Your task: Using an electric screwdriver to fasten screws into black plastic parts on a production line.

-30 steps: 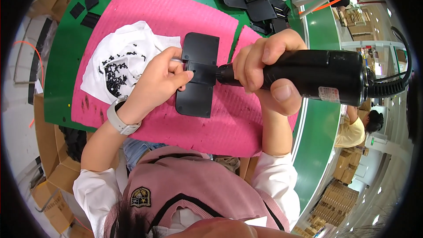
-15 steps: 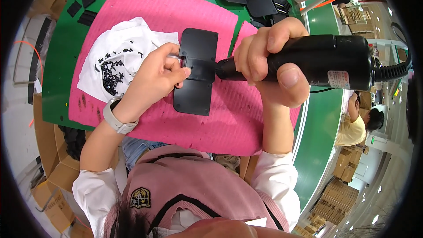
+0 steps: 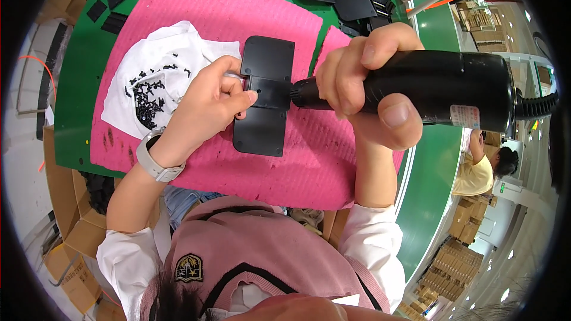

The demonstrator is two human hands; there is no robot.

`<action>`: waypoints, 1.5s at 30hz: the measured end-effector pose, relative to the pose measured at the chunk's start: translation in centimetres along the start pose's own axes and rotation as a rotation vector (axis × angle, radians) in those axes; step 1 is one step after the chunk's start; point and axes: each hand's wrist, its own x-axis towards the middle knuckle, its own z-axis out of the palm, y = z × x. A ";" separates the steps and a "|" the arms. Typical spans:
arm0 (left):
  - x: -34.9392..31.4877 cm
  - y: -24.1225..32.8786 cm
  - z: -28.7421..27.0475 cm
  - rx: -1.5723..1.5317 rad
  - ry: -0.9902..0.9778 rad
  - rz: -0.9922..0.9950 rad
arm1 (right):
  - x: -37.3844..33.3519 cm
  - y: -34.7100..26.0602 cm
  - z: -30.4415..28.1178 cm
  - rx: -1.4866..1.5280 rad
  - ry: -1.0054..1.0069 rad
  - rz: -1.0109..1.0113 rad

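Observation:
My left hand pinches the left edge of a black plastic plate, thumb on top near a small hole. The plate has a raised middle section. My right hand is wrapped round a black electric screwdriver, held level with its tip pointing left. That tip meets the plate's right edge at the middle section; the bit itself is hidden. Left of my left hand, a pile of small black screws lies on a crumpled white cloth.
Under the work lies a pink foam mat on a green table. Several black plates are heaped at the far right, small black parts at the far left. Another person sits beyond the table's right side. A cardboard box stands at left.
The rear end of the screwdriver has tipped slightly down and to the right with my right hand. My left hand and the plate have barely moved.

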 end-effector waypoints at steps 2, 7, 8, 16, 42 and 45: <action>0.0 0.0 0.1 -0.010 -0.004 0.007 | -0.1 -0.1 -0.2 -0.003 -0.007 0.003; 0.0 0.1 0.2 -0.010 -0.002 0.000 | -0.2 0.0 -0.4 0.059 -0.004 0.008; 0.0 0.1 0.2 -0.011 0.002 -0.002 | -0.2 0.0 -0.4 0.061 -0.005 0.008; 0.0 0.1 0.2 0.001 0.009 -0.014 | 0.0 -0.1 -0.7 0.065 -0.055 0.007; -0.9 -0.1 -1.3 -0.413 0.079 0.115 | 3.0 -1.4 0.2 0.338 -0.093 -0.152; -0.7 -0.9 -1.9 -0.558 0.014 0.135 | 4.0 -0.2 1.3 0.295 -0.163 -0.254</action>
